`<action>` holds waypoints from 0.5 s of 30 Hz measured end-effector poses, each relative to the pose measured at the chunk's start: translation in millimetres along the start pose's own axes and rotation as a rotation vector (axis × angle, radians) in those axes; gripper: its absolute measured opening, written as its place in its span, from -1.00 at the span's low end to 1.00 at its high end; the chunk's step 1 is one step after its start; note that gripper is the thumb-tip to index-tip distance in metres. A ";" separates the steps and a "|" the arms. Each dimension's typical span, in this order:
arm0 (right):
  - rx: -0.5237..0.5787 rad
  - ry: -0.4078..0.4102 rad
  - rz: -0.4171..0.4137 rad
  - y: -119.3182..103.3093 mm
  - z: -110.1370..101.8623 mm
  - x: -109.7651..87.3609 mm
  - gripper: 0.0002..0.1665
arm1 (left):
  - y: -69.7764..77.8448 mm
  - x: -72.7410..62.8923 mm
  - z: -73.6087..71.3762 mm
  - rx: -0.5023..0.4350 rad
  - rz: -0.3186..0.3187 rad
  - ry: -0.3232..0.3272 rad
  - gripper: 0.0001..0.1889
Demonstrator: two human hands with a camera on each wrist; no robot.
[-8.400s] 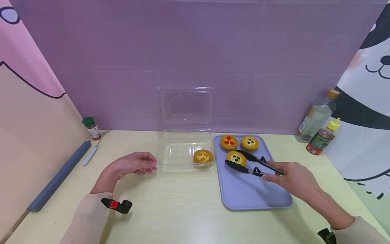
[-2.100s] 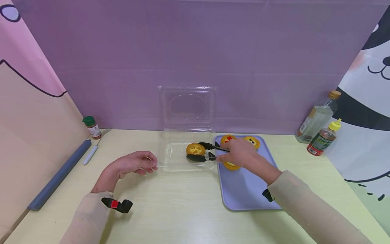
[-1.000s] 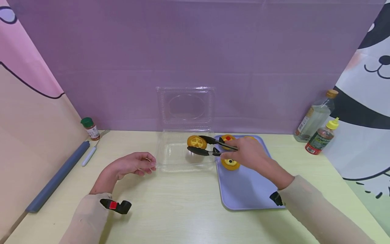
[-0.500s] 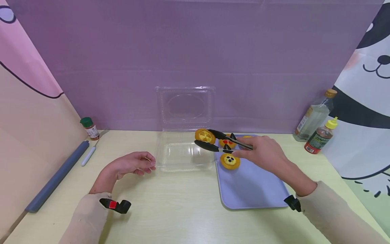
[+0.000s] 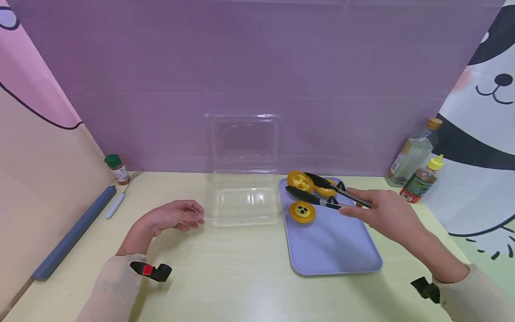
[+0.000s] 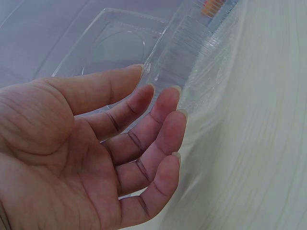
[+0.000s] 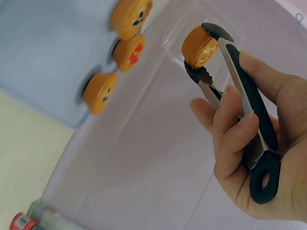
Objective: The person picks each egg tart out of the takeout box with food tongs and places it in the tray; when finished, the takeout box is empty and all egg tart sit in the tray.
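My right hand point(image 5: 390, 219) grips black-tipped metal tongs point(image 5: 335, 190), whose ends clasp a tart point(image 5: 300, 181) with a yellow segmented top. The tart is held above the back of the lilac tray point(image 5: 334, 259). Below it, the red-dotted tart point(image 7: 129, 52) is hidden in the head view but shows in the right wrist view. A blue-dotted tart point(image 5: 302, 212) and a partly covered one point(image 5: 327, 189) sit on the tray. My left hand point(image 5: 173, 217) pinches the front left rim of a hinged clear plastic container point(image 5: 243, 197) between thumb and forefinger, its other fingers loosely bent.
At the back left are a green-capped jar point(image 5: 117, 169), a fork point(image 5: 116, 205) and a long blue-grey roll point(image 5: 74, 235). A tall bottle point(image 5: 414, 154) and a yellow-capped bottle point(image 5: 422, 181) stand at the right. The container's lid point(image 5: 244, 141) stands up against the purple backdrop.
The segmented tart, once inside the container, has been lifted in the tongs and carried right over the tray. My right arm has drawn back right; my left hand keeps its place.
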State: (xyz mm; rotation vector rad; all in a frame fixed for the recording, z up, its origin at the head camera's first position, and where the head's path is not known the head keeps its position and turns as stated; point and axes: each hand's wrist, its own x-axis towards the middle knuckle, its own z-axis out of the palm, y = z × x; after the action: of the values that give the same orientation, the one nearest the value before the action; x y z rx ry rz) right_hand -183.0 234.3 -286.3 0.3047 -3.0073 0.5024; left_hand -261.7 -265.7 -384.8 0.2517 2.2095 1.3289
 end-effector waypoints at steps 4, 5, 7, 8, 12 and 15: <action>-0.008 0.009 0.034 14.8 -0.8 -9.4 -0.17 | 0.1 -1.2 0.6 0.000 0.002 -0.001 -0.67; -0.008 0.004 0.048 18.3 -0.8 -11.5 -0.15 | 0.1 -1.3 0.8 0.000 0.006 -0.003 -0.67; -0.006 0.002 0.066 25.3 -0.2 -15.6 -0.15 | -0.1 -1.1 1.4 -0.002 0.012 -0.007 -0.67; -0.007 -0.001 0.076 28.7 0.1 -17.5 -0.14 | -0.3 -0.8 1.5 -0.003 0.015 -0.010 -0.67; -0.009 -0.011 0.100 40.9 2.4 -23.6 -0.14 | -0.4 -0.5 2.0 -0.009 0.023 -0.016 -0.68; -0.015 -0.026 0.117 47.4 4.2 -27.8 -0.13 | 0.4 -0.5 2.1 -0.010 0.025 -0.016 -0.68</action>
State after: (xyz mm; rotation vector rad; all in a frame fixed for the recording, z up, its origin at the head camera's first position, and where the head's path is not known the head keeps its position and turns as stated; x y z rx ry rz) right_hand -165.9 281.9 -308.1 0.1366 -3.0657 0.4887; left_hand -260.2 -264.1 -385.0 0.2860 2.1929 1.3461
